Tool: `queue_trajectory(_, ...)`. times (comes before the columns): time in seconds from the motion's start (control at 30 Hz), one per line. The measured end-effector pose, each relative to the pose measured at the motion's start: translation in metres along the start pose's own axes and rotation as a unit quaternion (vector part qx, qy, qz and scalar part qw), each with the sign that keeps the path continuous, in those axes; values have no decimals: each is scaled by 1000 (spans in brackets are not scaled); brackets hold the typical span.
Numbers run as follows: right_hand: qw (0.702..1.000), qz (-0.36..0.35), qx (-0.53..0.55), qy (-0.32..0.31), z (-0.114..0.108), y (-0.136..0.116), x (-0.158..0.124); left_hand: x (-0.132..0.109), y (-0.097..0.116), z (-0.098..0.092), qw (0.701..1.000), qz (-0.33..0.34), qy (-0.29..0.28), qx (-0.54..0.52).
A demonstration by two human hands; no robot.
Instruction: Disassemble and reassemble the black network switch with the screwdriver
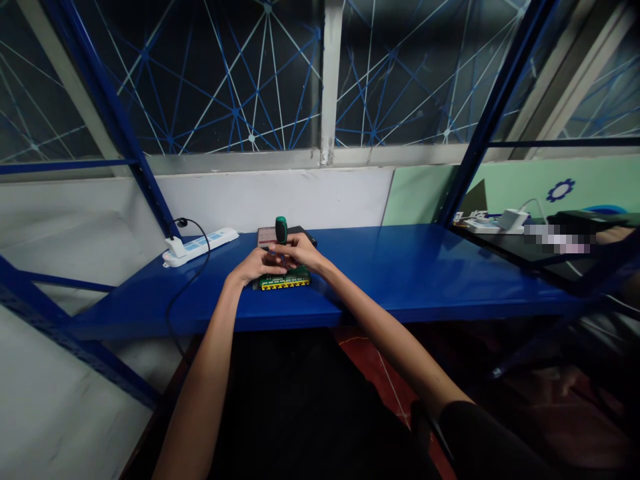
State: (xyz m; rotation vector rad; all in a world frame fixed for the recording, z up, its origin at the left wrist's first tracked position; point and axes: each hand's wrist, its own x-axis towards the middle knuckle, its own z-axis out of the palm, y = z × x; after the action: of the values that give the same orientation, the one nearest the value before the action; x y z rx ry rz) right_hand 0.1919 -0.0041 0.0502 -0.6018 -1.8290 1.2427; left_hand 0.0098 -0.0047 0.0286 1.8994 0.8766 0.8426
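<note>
A screwdriver [281, 230] with a green and black handle stands upright over a green circuit board [301, 274]. Along the board's near edge runs a row of yellow ports [285, 285]. My right hand [301, 252] is closed around the screwdriver just under its handle. From the other side my left hand [254, 267] reaches in over the board, its fingers drawn together beside the screwdriver's shaft. What those left fingers pinch is too small to make out. The screwdriver's tip is hidden behind the fingers.
Behind my hands lie a reddish-brown box [266, 236] and a black item [303, 235]. A white power strip [213, 241] with a black cable [189, 288] sits at the left of the blue table [400, 267]. Another person's hand [616, 235] is at far right.
</note>
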Motion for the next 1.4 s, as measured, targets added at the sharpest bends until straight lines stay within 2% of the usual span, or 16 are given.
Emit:
queue_trajectory(0.13, 1000, 8, 7, 4, 1, -3, -1, 1, -1, 1, 1000, 12, 12, 19)
queue_trajectory(0.43, 1000, 7, 14, 7, 2, -3, -1, 0, -2, -2, 1000, -4, -14, 4)
queue_trajectory(0.6, 1000, 0, 13, 0, 2, -2, -1, 1, 0, 0, 1000, 9, 11, 21)
queue_trajectory(0.83, 1000, 5, 12, 8, 2, -7, -3, 0, 0, 1, 1000, -4, 11, -13)
queue_trajectory(1.0, 999, -9, 26, 16, 1, -2, 0, 3, -5, 0, 999, -3, 52, 2)
queue_trajectory(1.17, 997, -6, 56, 48, 1, 0, 5, 2, -4, 1, 996, -4, 88, 28)
queue_trajectory(1.3, 991, -19, 76, 109, -2, -3, 7, 1, -1, 2, 991, 2, 129, 36)
queue_trajectory(1.4, 984, -32, 91, 148, -6, -4, 7, 2, -3, 1, 990, -7, 134, 48)
